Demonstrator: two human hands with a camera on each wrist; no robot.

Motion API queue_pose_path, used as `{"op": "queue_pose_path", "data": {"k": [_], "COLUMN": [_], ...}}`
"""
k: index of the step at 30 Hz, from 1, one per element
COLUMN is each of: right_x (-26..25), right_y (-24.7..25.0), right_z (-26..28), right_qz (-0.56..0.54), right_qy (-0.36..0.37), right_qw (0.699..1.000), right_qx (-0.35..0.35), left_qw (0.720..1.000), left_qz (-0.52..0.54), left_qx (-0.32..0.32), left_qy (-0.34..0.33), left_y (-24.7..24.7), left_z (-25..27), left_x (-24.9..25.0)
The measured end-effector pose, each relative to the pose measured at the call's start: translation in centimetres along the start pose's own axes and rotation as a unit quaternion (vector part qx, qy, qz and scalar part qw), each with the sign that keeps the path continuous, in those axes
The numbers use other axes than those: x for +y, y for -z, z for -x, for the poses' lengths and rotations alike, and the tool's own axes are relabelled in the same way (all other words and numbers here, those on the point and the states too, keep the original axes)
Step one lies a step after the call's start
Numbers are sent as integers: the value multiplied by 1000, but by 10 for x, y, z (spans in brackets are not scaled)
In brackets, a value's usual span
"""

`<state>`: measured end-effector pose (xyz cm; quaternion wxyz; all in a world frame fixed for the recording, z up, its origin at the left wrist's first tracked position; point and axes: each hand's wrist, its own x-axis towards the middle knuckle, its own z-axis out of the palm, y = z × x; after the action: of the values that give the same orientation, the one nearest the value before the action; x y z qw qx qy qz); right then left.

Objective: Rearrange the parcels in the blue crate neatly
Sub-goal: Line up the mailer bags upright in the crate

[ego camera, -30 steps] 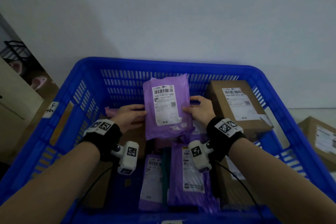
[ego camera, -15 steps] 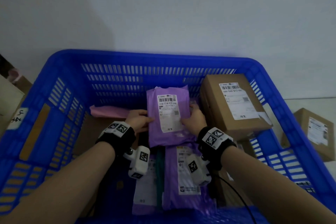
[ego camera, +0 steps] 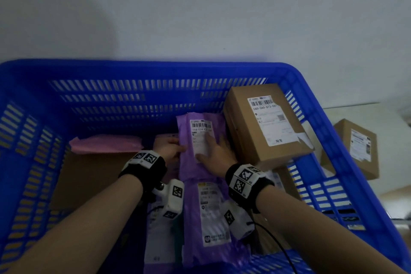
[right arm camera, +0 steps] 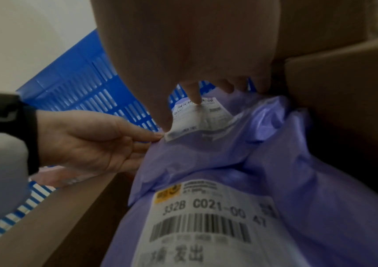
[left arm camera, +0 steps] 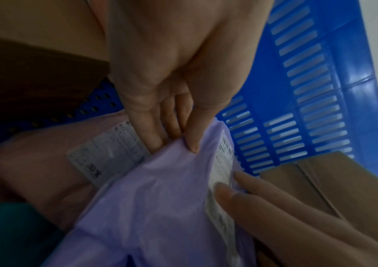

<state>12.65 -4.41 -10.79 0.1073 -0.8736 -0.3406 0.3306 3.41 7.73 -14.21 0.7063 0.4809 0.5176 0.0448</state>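
Head view: blue crate (ego camera: 155, 69) sits vs a pale wall. A purple mailer (ego camera: 189, 162) w/ white label lies flat mid-crate, far end near the back wall. Left hand (ego camera: 170, 148) is at its left edge; fingertips touch the bag, grip detail hidden here. Right hand (ego camera: 216, 153) lies flat on top, fingers spread & straight over the label, pressing down, not curled round anything. A brown box (ego camera: 262, 127) stands tilted just right of the mailer, leaning at the crate's right wall. A pink mailer (ego camera: 106, 143) lies to the left on a flat brown carton (ego camera: 89, 180). A second purple mailer (ego camera: 211, 218) lies nearer, overlapped by the first. Another box (ego camera: 355, 147) sits outside the crate, right.

Left wrist view: left hand (left arm camera: 172, 72) has its thumb on top of the purple mailer (left arm camera: 160, 207) & fingers tucked under the edge, so it pinches the film. Pink mailer (left arm camera: 46, 162) lies under/beside. Fingers of the right hand (left arm camera: 263, 204) rest on the label.

Right wrist view: right hand (right arm camera: 183, 54) is spread, fingertips down on the label of the purple mailer (right arm camera: 206, 150). Left hand (right arm camera: 87, 140) pinches its edge. The second purple mailer (right arm camera: 297, 198) fills the foreground; brown box (right arm camera: 343, 90) at right.
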Motion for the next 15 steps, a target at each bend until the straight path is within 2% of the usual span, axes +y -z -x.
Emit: {"op": "queue_pose_path", "data": {"k": [3, 6, 10, 15], "right_x": [3, 5, 5, 0], "right_y": [-4, -6, -8, -6], "right_z": [-5, -11, -14, -11], "right_qz": [41, 56, 69, 75], "right_qy": [17, 0, -14, -16], "right_qw": [999, 997, 996, 996], "right_qx": [-24, -54, -54, -39], "left_qw": [1000, 1000, 1000, 991], "left_qz": [-12, -29, -29, -127], "left_qx": [-6, -1, 2, 24], "left_qy": [-2, 1, 2, -47], "left_y": [-6, -10, -11, 0], "left_z": [-3, -5, -1, 6], "left_x": [-1, -6, -12, -15]}}
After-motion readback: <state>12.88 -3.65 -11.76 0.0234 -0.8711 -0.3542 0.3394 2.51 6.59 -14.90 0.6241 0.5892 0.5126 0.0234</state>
